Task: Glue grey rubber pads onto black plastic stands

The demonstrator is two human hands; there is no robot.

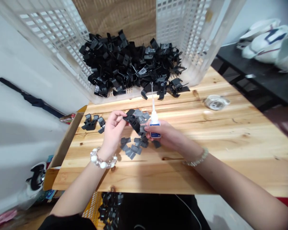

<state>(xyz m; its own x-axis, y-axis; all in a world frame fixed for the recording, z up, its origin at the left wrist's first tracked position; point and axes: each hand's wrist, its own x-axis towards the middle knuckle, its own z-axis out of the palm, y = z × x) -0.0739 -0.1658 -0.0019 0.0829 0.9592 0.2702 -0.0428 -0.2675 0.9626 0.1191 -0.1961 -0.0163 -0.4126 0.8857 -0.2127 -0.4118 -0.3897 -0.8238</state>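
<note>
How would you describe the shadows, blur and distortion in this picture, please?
Head view: the walls of the white basket splay outward, as through a wide-angle lens; head view: a soft shadow lies on the wooden table near its front edge; head view: the right margin looks blurred; head view: label print on the white bottle is too small to read.

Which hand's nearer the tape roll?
Right. The right hand, holding the bottle, is left of the tape roll; the left hand, holding a black part, is farther left.
</note>
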